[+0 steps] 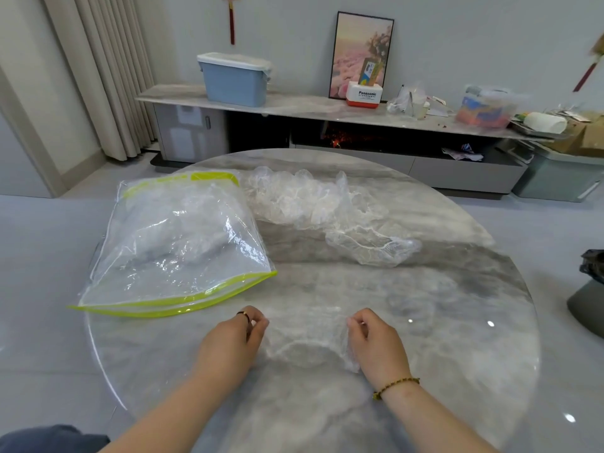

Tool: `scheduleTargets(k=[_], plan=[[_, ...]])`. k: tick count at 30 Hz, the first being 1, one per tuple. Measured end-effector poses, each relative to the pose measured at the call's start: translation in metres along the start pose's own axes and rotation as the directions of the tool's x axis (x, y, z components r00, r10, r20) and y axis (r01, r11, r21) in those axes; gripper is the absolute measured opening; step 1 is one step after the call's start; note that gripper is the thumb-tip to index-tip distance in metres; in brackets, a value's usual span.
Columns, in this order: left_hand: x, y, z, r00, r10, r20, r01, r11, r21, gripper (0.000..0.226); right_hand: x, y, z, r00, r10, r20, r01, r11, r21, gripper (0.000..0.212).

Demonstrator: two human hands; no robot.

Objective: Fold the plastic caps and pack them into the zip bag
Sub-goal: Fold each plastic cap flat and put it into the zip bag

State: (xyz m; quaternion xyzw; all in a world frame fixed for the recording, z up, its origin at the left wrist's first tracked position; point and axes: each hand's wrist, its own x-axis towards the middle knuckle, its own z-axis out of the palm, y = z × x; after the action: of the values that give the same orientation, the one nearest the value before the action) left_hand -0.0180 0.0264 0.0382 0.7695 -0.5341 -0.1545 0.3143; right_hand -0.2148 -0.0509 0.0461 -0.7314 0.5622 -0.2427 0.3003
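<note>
A clear plastic cap (pixel 307 341) lies spread on the round marble table (pixel 457 338) in front of me. My left hand (pixel 233 344) pinches its left edge and my right hand (pixel 376 344) pinches its right edge. A clear zip bag (pixel 176 246) with a lime-green zipper lies to the left, with folded caps showing inside it. A loose pile of crumpled plastic caps (pixel 313 207) sits at the far middle of the table, and one cap (pixel 376 250) trails out to the right of it.
Behind the table runs a long low cabinet (pixel 294 106) with a blue lidded bin (pixel 235 78), a framed picture (pixel 361 55) and clutter. A dark object (pixel 588 289) stands at the right edge. Curtains hang at the far left.
</note>
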Motion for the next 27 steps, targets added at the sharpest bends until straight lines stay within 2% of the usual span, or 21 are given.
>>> scheduleTargets(k=[2,4,8,11,12,13,14,15,16,18,21,23,24,27], plan=[[0.002,0.003,0.004,1.0,-0.023,-0.003,0.024,0.996,0.091,0.022,0.006,0.0,0.003,0.999,0.046,0.005,-0.046,0.997,-0.058,0.033],[0.005,0.004,0.009,0.998,-0.05,0.025,0.044,0.981,0.189,0.008,0.011,0.0,0.004,0.998,0.057,0.027,-0.051,0.978,-0.203,0.03],[0.008,0.012,0.007,0.993,-0.07,0.099,0.027,0.924,0.381,0.032,0.013,-0.004,0.002,0.998,-0.041,0.05,0.06,0.89,-0.452,0.016],[0.013,0.014,0.004,0.981,-0.124,0.146,0.046,0.892,0.45,0.022,0.015,-0.009,0.0,0.996,-0.083,-0.015,0.06,0.829,-0.557,0.03],[0.014,0.016,0.001,0.98,-0.133,0.15,0.05,0.887,0.459,0.025,0.017,-0.007,0.002,0.98,-0.174,-0.093,0.09,0.814,-0.574,0.038],[0.015,0.017,-0.001,0.976,-0.154,0.152,0.066,0.881,0.468,0.033,0.02,-0.003,0.006,0.936,-0.297,-0.19,0.14,0.808,-0.572,0.043],[0.016,0.016,-0.003,0.975,-0.17,0.142,0.087,0.884,0.459,0.037,0.02,0.001,0.009,0.846,-0.448,-0.288,0.228,0.794,-0.564,0.04],[0.016,0.014,-0.005,0.974,-0.19,0.12,0.12,0.892,0.437,0.037,0.019,-0.002,0.01,0.753,-0.562,-0.343,0.324,0.77,-0.55,0.034],[0.017,0.012,-0.007,0.97,-0.22,0.1,0.159,0.894,0.418,0.036,0.015,-0.007,0.013,0.69,-0.639,-0.34,0.429,0.739,-0.52,0.03],[0.016,0.007,-0.011,0.952,-0.293,0.087,0.239,0.89,0.388,0.036,0.001,-0.02,0.022,0.596,-0.754,-0.275,0.626,0.651,-0.429,0.027],[0.012,0.002,-0.017,0.923,-0.349,0.16,0.284,0.901,0.326,0.04,-0.025,-0.028,0.046,0.544,-0.839,-0.006,0.784,0.511,-0.353,0.039],[0.008,0.002,-0.019,0.898,-0.356,0.258,0.292,0.921,0.256,0.043,-0.035,-0.024,0.057,0.566,-0.8,0.199,0.804,0.483,-0.346,0.058],[0.006,0.003,-0.02,0.885,-0.351,0.307,0.291,0.93,0.225,0.044,-0.037,-0.022,0.059,0.596,-0.758,0.266,0.793,0.504,-0.341,0.064],[-0.004,0.004,-0.027,0.853,-0.33,0.405,0.276,0.943,0.187,0.049,-0.035,-0.021,0.052,0.687,-0.651,0.324,0.727,0.602,-0.331,0.063]])
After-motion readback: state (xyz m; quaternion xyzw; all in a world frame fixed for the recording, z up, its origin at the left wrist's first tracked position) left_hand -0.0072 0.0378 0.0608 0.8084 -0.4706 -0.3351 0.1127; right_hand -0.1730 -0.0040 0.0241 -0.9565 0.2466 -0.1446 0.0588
